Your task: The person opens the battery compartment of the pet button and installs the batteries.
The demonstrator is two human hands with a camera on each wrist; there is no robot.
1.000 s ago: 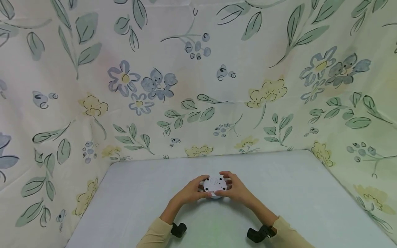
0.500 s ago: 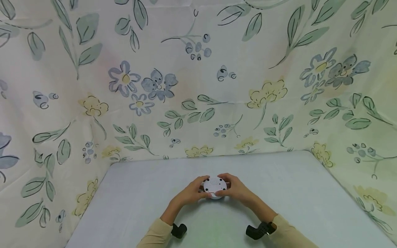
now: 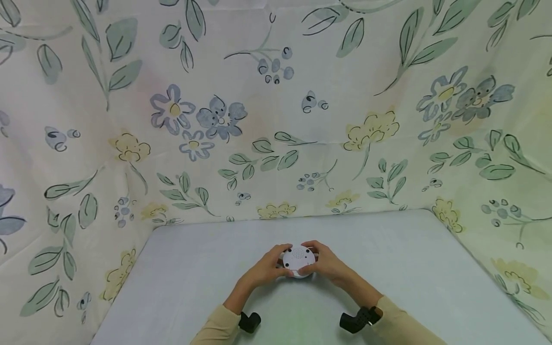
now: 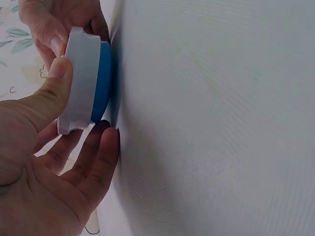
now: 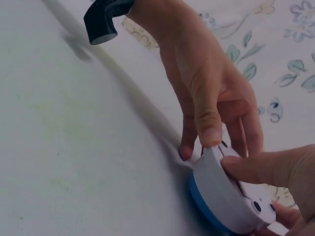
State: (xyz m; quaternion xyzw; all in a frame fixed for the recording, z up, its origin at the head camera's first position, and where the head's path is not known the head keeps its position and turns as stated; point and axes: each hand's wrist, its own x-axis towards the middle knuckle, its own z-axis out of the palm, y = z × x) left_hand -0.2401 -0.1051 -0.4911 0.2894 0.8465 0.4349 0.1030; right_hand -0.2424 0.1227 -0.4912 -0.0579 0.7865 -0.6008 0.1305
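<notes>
Between the hands is a round white device [image 3: 298, 258] with a cluster of small holes, dark round feet and a panel seam on its upward face. Its lower part is blue, seen in the left wrist view [image 4: 102, 81], close to or on the table. My left hand [image 3: 265, 267] grips its left side, thumb on the near edge and fingers around the far side. From the right, my right hand [image 3: 331, 263] holds it likewise. In the right wrist view, the right thumb [image 5: 261, 169] presses on the face beside the seam, close to the left thumb [image 5: 209, 120].
A white-covered table [image 3: 207, 254] spreads around the hands. Floral cloth [image 3: 276, 120] hangs behind it and along both sides. Black wrist cameras [image 3: 249, 322] are strapped to both forearms, above the table's near part.
The right hand and forearm have shifted slightly left, and the right thumb has slid a little along the device's near edge. The dark seam there shows less. The left hand stays nearly still.
</notes>
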